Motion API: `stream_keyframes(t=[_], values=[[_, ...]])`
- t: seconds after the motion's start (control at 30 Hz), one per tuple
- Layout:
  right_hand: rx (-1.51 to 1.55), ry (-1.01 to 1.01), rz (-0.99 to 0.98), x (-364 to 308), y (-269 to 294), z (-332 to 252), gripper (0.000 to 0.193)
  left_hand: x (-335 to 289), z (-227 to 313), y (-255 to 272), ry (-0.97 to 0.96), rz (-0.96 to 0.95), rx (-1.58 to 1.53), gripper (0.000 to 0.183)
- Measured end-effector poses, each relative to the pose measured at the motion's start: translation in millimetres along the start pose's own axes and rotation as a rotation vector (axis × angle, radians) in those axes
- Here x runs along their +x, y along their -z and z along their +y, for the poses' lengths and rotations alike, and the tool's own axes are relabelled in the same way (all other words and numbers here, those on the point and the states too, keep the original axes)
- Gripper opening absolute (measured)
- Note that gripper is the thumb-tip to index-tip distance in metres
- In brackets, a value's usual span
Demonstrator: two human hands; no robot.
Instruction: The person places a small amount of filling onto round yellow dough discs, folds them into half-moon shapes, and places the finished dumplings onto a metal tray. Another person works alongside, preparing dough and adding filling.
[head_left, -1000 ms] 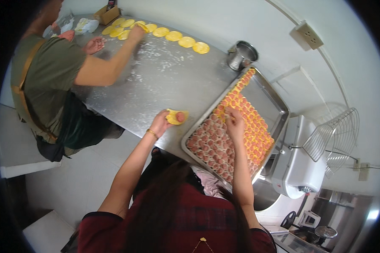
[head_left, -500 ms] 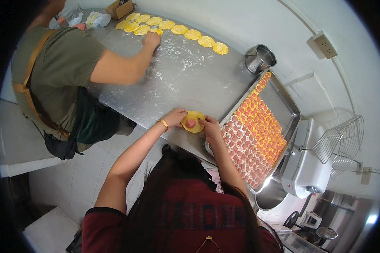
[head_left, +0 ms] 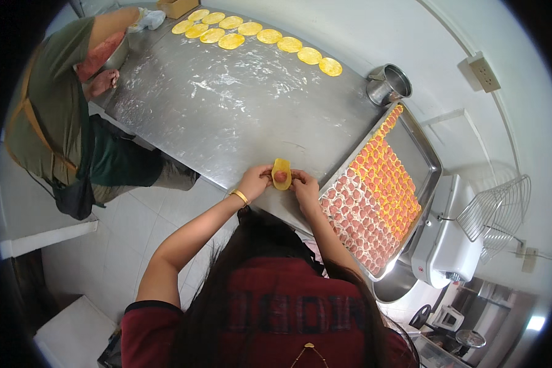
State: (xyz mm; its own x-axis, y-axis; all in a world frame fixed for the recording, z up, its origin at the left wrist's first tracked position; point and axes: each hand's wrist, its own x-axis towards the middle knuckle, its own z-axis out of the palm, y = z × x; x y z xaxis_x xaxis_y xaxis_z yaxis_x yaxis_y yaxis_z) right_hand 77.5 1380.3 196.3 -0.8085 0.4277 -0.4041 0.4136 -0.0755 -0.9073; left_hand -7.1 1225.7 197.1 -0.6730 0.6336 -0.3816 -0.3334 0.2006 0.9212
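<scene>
Over the near edge of the steel table [head_left: 276,132], I hold a round yellow dumpling wrapper [head_left: 281,164] between both hands, its sides drawn up. A ball of pink meat filling [head_left: 280,176] sits in its middle. My left hand [head_left: 255,182], with a gold bracelet at the wrist, pinches the wrapper's left side. The right side is gripped by the fingers of my right hand [head_left: 305,187]. Close to that hand lies a metal tray [head_left: 433,161] packed with rows of filled dumplings [head_left: 380,190], some in yellow wrappers and some in whitish ones.
Flat yellow wrappers [head_left: 250,29] lie in two rows along the far edge. At the left stands a co-worker [head_left: 61,116] beside a bowl of red meat [head_left: 104,56]. A metal pitcher [head_left: 388,84] stands behind the tray; a white mixer [head_left: 438,245] with a wire guard [head_left: 497,205] is to its right.
The wrapper in my hands has gone from spread flat to narrowed, its sides pulled up around the filling. The co-worker's arm has withdrawn leftward from the wrappers to the meat bowl.
</scene>
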Motion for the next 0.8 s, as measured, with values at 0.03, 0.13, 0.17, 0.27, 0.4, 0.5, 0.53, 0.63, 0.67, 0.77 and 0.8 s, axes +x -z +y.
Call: stream_keyframes(t=[0.03, 0.13, 0.17, 0.27, 0.4, 0.5, 0.53, 0.63, 0.67, 0.77, 0.8], values=[[-0.038, 0.06, 0.002, -3.1, -1.6, -1.8, 0.025, -1.9, 1.3, 0.8, 0.004, -0.012, 0.066, 0.035], [-0.094, 0.167, -0.005, -8.8, -5.9, -6.0, 0.025, -6.0, 3.8, -0.6, -0.027, 0.073, 0.239, 0.037], [-0.082, 0.151, -0.02, -9.7, -6.3, -7.3, 0.024, -7.7, 3.5, -1.7, -0.031, 0.09, 0.172, 0.036], [-0.08, 0.081, -0.01, -10.8, -5.3, -10.6, 0.022, -12.9, -1.2, -4.6, -0.06, 0.114, -0.072, 0.031], [0.128, 0.04, -0.033, -9.2, -1.8, -13.5, 0.022, -14.7, -10.9, -6.2, -0.031, 0.142, -0.231, 0.019], [0.184, -0.004, -0.024, -7.0, 0.8, -17.3, 0.019, -13.0, -14.1, -8.7, -0.044, 0.176, -0.342, 0.014], [0.234, 0.039, -0.071, -7.2, 1.5, -18.9, 0.019, -12.1, -14.2, -9.4, -0.035, 0.18, -0.407, 0.013], [0.366, 0.086, -0.151, -11.8, 2.8, -27.3, 0.023, -12.5, -11.7, -12.9, -0.01, 0.168, -0.564, 0.014], [0.385, 0.102, -0.165, -14.0, 2.1, -30.8, 0.024, -12.7, -10.3, -14.4, -0.012, 0.175, -0.586, 0.014], [0.338, 0.173, -0.2, -20.6, 0.2, -40.6, 0.027, -14.4, -5.3, -18.7, -0.036, 0.186, -0.636, 0.013], [0.328, 0.238, -0.234, -21.8, -0.2, -43.1, 0.028, -15.2, -3.5, -19.8, -0.055, 0.183, -0.641, 0.012]])
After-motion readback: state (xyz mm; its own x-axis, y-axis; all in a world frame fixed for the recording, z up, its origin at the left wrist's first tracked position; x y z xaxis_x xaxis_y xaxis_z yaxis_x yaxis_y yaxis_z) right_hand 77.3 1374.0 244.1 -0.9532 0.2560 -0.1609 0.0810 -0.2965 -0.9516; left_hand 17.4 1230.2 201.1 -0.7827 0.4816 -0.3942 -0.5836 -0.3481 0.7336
